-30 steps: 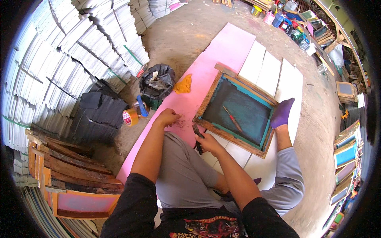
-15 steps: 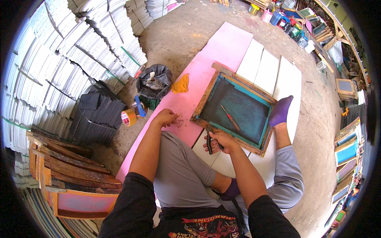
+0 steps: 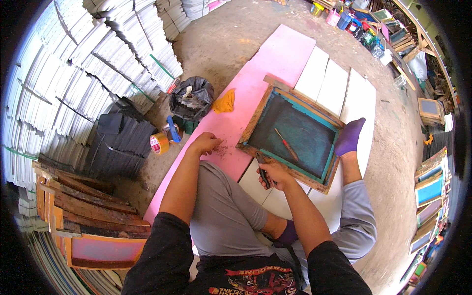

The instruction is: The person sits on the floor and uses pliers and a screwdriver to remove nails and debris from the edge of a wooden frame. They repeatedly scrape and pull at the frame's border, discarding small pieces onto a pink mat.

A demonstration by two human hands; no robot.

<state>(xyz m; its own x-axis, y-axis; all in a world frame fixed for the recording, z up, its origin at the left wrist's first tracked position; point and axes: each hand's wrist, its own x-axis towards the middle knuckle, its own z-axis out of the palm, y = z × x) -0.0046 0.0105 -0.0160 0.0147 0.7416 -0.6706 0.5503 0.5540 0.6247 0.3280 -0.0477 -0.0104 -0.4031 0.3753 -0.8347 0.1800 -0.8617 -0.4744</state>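
My right hand (image 3: 273,176) is wrapped round black-handled pliers (image 3: 264,173), whose jaws reach the near left corner of a wooden screen-printing frame (image 3: 295,173). The frame has dark mesh with a teal border and lies tilted across white and pink boards. A screwdriver (image 3: 287,146) with a red handle rests on the mesh. My left hand (image 3: 206,143) is low over the pink board (image 3: 275,54), its fingers curled together beside scattered small dark bits (image 3: 225,145). Whatever those fingers pinch is hidden. My foot in a purple sock (image 3: 350,137) touches the frame's right side.
Left of the pink board stand a black plastic bag (image 3: 191,98) and tape rolls (image 3: 159,143). A yellow cloth (image 3: 224,101) lies on the board. Tall white stacks (image 3: 88,64) and wooden frames (image 3: 93,211) line the left; more frames (image 3: 428,187) stand far right.
My right hand has squeezed the pliers' handles together from a spread position. The left hand stays almost where it was. The whole view has shifted slightly.
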